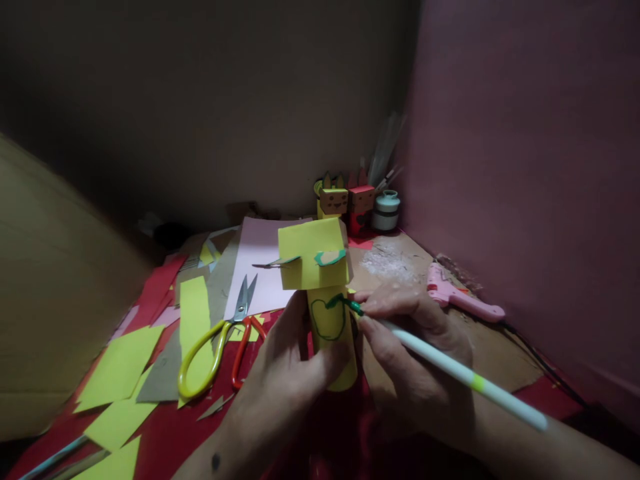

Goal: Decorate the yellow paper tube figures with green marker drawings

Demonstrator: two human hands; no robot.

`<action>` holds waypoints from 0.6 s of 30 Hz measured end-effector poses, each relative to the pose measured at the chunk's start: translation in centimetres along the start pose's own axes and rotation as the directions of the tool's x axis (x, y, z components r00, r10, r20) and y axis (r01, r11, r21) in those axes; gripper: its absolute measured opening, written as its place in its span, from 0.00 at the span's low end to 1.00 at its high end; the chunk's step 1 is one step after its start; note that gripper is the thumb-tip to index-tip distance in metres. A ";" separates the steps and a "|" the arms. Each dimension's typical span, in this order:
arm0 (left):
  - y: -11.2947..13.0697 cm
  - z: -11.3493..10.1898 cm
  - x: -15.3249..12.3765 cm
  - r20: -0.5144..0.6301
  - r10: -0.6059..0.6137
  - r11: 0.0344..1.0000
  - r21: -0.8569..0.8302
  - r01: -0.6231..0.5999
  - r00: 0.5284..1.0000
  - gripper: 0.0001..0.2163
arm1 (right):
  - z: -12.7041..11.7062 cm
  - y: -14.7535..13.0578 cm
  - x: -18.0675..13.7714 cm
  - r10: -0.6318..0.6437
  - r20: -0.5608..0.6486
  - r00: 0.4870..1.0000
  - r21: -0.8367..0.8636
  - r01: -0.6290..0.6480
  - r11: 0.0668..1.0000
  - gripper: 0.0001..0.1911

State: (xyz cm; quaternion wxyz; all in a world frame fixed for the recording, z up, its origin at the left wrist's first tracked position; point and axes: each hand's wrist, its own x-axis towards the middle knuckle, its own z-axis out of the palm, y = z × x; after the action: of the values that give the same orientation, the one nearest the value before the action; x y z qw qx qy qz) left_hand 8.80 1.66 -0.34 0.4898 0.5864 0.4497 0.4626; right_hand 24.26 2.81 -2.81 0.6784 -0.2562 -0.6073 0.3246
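Head view: clamping the left hand (300,363) around the tube body of a yellow paper figure (316,277), holding it upright at centre, over a red-covered counter (173,428). Pinching a white-barrelled tool (465,377) between thumb and fingers of the right hand (423,337), touching its green tip to a green outline on the figure's front. Working between slightly spread scissors (241,313), at left, and a pink glue gun (463,298), at right.

Dim light shows brightest around the yellow paper figure (327,323) mid-frame, while the back wall (240,100) lies in deep shadow toward the upper left and the outer edges look stretched and smeared.
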 end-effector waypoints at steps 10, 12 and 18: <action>0.5 0.0 -0.1 0.024 -0.035 0.999 -0.021 0.035 0.999 0.18 | 0.0 0.2 0.0 -0.073 0.036 0.997 -0.008 0.074 0.997 0.12; 0.5 0.1 -0.1 0.020 -0.022 1.000 -0.022 0.022 1.000 0.18 | 0.0 0.0 0.1 -0.038 0.012 0.999 -0.007 0.038 0.999 0.12; 0.5 0.0 0.0 0.022 -0.023 1.000 -0.021 0.023 1.000 0.20 | 0.0 -0.1 0.1 -0.050 0.031 0.998 0.032 0.049 0.998 0.13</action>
State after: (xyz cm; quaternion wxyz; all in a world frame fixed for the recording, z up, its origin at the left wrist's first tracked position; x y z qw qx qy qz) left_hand 8.78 1.58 0.16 0.5060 0.5810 0.4461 0.4554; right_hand 24.23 2.85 -2.67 0.6802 -0.2252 -0.6191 0.3214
